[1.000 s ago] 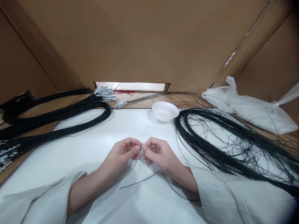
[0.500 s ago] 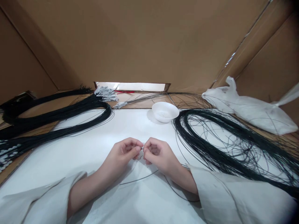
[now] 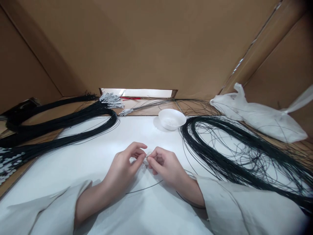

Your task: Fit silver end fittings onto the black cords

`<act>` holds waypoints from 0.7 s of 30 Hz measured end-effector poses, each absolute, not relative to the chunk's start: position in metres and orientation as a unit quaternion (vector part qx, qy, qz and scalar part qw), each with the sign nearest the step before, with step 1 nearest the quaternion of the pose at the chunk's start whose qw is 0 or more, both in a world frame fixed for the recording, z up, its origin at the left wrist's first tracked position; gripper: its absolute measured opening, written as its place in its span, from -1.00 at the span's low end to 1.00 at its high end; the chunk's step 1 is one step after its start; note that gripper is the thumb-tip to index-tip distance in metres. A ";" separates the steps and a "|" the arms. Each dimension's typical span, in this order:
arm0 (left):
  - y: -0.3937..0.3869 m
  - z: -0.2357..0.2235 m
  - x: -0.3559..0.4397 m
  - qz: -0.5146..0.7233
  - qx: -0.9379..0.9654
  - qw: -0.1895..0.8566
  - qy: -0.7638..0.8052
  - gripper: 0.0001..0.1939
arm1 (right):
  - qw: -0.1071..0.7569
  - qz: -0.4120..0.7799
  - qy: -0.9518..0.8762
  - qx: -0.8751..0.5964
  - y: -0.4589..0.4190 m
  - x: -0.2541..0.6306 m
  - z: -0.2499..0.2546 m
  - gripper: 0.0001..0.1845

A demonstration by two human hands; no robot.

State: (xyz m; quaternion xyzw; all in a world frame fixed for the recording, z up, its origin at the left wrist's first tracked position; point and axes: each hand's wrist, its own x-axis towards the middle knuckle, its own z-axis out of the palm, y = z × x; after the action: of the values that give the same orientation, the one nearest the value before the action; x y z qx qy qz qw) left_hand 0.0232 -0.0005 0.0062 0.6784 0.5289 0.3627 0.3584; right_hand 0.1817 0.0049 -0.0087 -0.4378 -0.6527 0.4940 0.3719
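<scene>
My left hand [image 3: 126, 163] and my right hand [image 3: 163, 164] meet fingertip to fingertip over the white table sheet [image 3: 97, 153]. Both pinch the end of a thin black cord [image 3: 144, 188], where a tiny metal piece shows between the fingertips. The cord loops down under my wrists toward my sleeves. A small white bowl [image 3: 172, 118] stands just beyond my hands.
A loose coil of black cords [image 3: 232, 153] lies to the right. Bundles of black cords [image 3: 61, 124] with silver ends [image 3: 111, 99] stretch across the left. A white plastic bag [image 3: 259, 116] sits at the right. Cardboard walls [image 3: 146, 42] close in the space.
Both hands have shifted slightly left and nearer to me, still pinched together. The cord loop under my wrists has slid a little. The view has tipped slightly.
</scene>
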 end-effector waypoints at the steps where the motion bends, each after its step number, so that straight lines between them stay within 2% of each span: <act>1: -0.001 0.007 0.024 0.355 0.685 0.344 0.535 -0.81 | 0.371 0.499 -0.648 -0.439 0.005 0.182 -0.009 -0.85; 7: 0.001 0.009 0.026 0.339 0.703 0.316 0.540 -0.79 | 0.381 0.532 -0.611 -0.445 0.006 0.180 -0.008 -0.89; 10: 0.001 0.009 0.028 0.336 0.705 0.321 0.536 -0.80 | 0.386 0.550 -0.597 -0.439 0.007 0.179 -0.008 -0.83; 16: -0.004 0.013 0.036 0.363 0.696 0.266 0.559 -0.86 | 0.385 0.564 -0.576 -0.450 0.011 0.179 0.000 -0.96; 21: 0.008 0.011 0.032 0.391 0.705 0.233 0.544 -0.82 | 0.393 0.591 -0.544 -0.448 0.014 0.180 0.003 -0.88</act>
State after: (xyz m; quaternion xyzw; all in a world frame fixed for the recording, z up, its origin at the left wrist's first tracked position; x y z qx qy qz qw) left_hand 0.0318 0.0080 0.0111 0.7051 0.5435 0.3910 0.2335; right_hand 0.1805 0.0144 0.0027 -0.4477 -0.5442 0.5910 0.3925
